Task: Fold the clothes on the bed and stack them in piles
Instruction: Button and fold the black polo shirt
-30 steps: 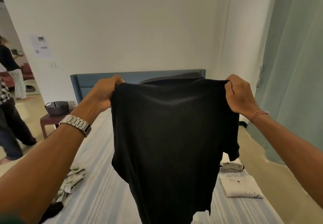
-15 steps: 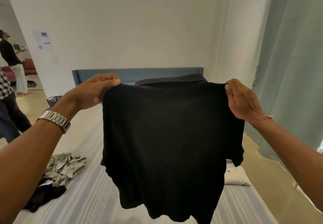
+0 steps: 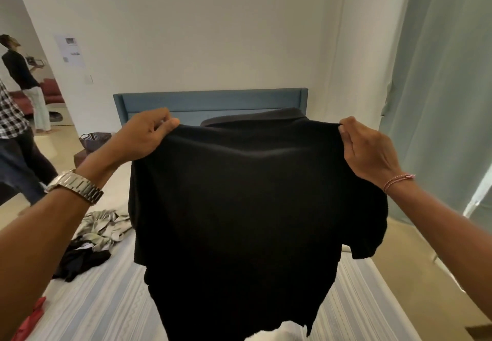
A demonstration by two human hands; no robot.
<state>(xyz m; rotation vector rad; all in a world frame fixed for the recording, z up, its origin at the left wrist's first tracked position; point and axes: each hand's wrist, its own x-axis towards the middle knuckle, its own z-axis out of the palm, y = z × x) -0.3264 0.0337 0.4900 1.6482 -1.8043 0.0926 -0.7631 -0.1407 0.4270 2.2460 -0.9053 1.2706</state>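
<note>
A black collared shirt (image 3: 245,212) hangs in the air in front of me, spread wide above the striped bed (image 3: 106,300). My left hand (image 3: 143,134) pinches its left shoulder and my right hand (image 3: 367,146) pinches its right shoulder. The shirt hangs straight down and hides the middle of the bed. On the bed's left side lies a crumpled pile of grey-white and black clothes (image 3: 93,236), and a red garment (image 3: 29,322) lies at the near left edge.
A blue headboard (image 3: 213,101) stands against the white wall. A dark basket (image 3: 93,138) sits on a small table left of the bed. Two persons (image 3: 18,127) stand at the far left. A pale green curtain (image 3: 439,87) hangs on the right.
Both hands have lowered slightly and spread the shirt wider. The view has shifted, so the clothes pile on the left shows more and the folded white items on the right are hidden.
</note>
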